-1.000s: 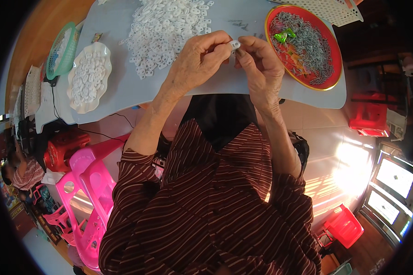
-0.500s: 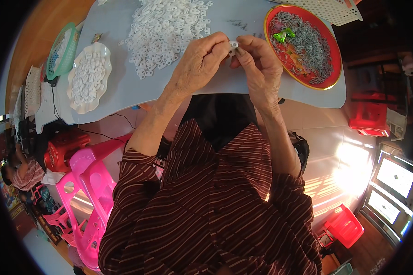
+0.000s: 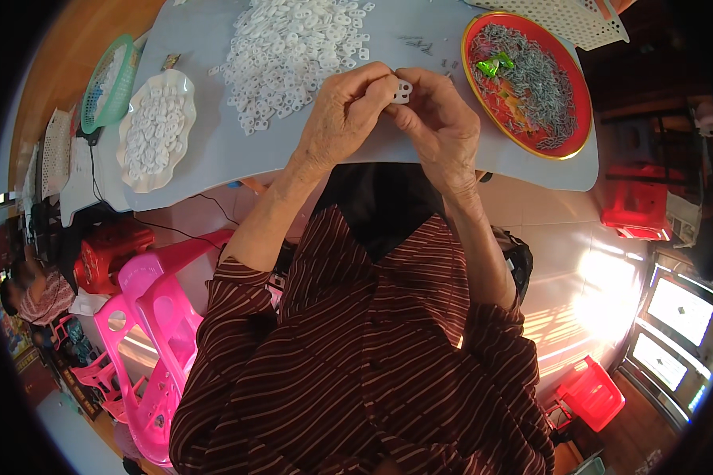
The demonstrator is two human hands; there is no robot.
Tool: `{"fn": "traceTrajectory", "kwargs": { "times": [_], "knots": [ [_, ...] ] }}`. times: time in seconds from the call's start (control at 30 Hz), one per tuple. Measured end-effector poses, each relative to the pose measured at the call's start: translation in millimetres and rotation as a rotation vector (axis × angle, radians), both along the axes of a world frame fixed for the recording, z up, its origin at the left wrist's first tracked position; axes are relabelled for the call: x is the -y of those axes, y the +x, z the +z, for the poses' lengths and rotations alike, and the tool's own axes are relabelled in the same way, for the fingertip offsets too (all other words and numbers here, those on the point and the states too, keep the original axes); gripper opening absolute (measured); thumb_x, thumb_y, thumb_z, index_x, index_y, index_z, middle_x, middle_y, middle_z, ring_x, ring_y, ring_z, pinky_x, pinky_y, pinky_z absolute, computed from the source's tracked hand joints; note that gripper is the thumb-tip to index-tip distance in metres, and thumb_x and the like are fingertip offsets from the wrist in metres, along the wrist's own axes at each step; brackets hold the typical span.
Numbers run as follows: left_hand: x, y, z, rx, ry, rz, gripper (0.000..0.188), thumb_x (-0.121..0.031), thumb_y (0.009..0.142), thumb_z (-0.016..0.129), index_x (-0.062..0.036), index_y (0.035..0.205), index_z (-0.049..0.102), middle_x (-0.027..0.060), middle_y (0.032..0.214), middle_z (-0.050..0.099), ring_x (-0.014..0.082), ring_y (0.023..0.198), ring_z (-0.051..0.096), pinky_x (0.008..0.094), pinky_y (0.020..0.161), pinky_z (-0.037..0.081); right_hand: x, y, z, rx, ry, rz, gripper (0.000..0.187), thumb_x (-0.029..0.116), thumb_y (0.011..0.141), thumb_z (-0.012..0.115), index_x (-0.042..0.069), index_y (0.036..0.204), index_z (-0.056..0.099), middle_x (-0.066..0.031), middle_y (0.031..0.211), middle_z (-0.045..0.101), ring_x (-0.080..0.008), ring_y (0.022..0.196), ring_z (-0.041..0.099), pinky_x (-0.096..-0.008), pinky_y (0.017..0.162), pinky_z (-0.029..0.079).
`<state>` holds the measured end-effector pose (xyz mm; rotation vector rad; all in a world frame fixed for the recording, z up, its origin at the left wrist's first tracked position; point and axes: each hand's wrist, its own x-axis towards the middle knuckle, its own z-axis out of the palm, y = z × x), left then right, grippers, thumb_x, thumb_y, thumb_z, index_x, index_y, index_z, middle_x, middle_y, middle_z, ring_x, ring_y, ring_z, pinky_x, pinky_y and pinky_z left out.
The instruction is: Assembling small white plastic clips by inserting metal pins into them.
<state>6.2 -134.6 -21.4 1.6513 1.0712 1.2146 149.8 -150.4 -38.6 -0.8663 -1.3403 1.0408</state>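
A small white plastic piece with holes (image 3: 402, 93) is pinched between my two hands, over the near edge of the table. My left hand (image 3: 348, 111) is closed on its left side, fingers curled. On the other side, the thumb and fingers of my right hand (image 3: 444, 119) close round the piece. Whether a screw is in it I cannot make out. Beyond my left hand spreads a big heap of similar white pieces (image 3: 293, 55). To the right of my right hand lies a red, gold-rimmed tray (image 3: 469, 75) with many grey metal screws (image 3: 531, 75) and a green wrapper (image 3: 494, 63).
A scalloped white dish (image 3: 184, 131) of white pieces stands at the table's left, beside a green basket (image 3: 127, 83). A few loose screws (image 3: 416, 41) lie past my hands. A white perforated basket (image 3: 562, 22) is at the far right. Pink chairs (image 3: 154, 317) stand lower left.
My fingers have turned the white piece, so more of its holed face shows. My right thumb has shifted lower. Both hands stay nearly in the same place.
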Motion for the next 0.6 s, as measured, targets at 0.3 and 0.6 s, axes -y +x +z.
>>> {"fn": "traceTrajectory", "kwargs": {
  "times": [0.3,0.6],
  "knots": [
    [5.7,8.6,-11.6,0.089,0.034,0.045,0.021,-0.017,0.093,0.049,0.0005,0.081,0.05,-0.0002,0.062,0.038,0.0075,0.058,0.033,0.024,0.051,0.033,4.5,-3.8,5.3,0.301,0.163,-0.185,0.031,-0.006,0.074,0.068,0.001,0.103,0.058,-0.0084,0.079,0.06,-0.0166,0.068,0.06,-0.0272,0.063,0.049],
    [8.4,7.9,-10.8,0.078,0.01,0.048,0.022,-0.016,0.093,0.047,0.0013,0.08,0.048,0.0018,0.063,0.038,0.009,0.059,0.034,0.0253,0.051,0.034,4.7,-3.9,4.4,0.344,0.196,-0.169,0.029,-0.008,0.074,0.064,0.001,0.101,0.056,-0.0093,0.074,0.057,-0.0184,0.064,0.057,-0.0293,0.061,0.047]
  ]
}}
